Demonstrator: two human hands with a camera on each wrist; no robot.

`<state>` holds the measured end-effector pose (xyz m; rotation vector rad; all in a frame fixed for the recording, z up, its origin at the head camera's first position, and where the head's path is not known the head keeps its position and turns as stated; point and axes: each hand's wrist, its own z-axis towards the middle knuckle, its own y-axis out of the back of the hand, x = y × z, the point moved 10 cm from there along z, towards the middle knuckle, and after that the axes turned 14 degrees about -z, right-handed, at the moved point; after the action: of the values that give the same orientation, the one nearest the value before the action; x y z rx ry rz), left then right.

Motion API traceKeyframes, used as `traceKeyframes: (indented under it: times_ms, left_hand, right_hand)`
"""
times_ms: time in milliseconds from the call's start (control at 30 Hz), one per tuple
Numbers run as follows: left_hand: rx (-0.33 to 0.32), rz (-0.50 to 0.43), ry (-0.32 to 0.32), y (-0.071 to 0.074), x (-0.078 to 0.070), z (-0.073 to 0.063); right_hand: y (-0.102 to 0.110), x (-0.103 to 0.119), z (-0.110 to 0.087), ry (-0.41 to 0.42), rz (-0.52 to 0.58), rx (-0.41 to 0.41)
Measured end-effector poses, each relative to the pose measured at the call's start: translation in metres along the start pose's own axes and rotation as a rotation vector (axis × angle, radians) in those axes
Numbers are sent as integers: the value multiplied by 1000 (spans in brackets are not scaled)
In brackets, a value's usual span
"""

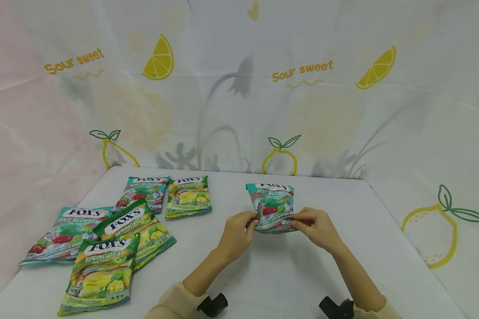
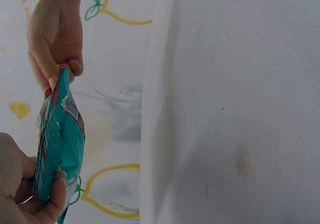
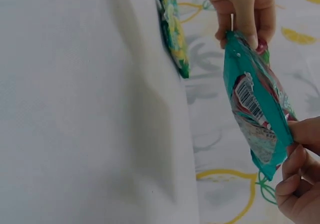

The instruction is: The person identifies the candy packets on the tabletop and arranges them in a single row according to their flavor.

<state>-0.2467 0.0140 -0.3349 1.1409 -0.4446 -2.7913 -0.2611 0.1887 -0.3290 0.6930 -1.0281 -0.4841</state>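
Both hands hold a teal Fox's Mint Blossom candy bag (image 1: 272,206) up over the table, its printed front facing the head camera. My left hand (image 1: 236,235) pinches the bag's lower left edge between thumb and fingers. At the lower right edge, my right hand (image 1: 317,228) pinches it the same way. The bag's back, with a barcode label (image 3: 248,98), shows in the right wrist view. Seen from the left wrist, the bag (image 2: 62,139) stands edge-on between the two hands.
On the table's left lie two more Mint Blossom bags (image 1: 143,193) and three green-yellow Spring Tea bags (image 1: 104,277), several overlapping. One Spring Tea bag (image 1: 189,197) lies at the back. The white table (image 1: 263,283) ends at a lemon-print cloth backdrop (image 1: 207,110).
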Motion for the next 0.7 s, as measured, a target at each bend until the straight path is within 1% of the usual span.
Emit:
traceKeyframes:
  times_ms: [233, 467, 700]
  left_hand:
    - [29, 24, -12, -18, 1, 6]
    - [49, 36, -46, -35, 0, 10]
    - [76, 67, -75, -51, 1, 11]
  right_hand:
    - [10, -12, -3, 6, -20, -15]
    - [20, -22, -8, -27, -36, -29]
    - [28, -27, -13, 6, -75, -45]
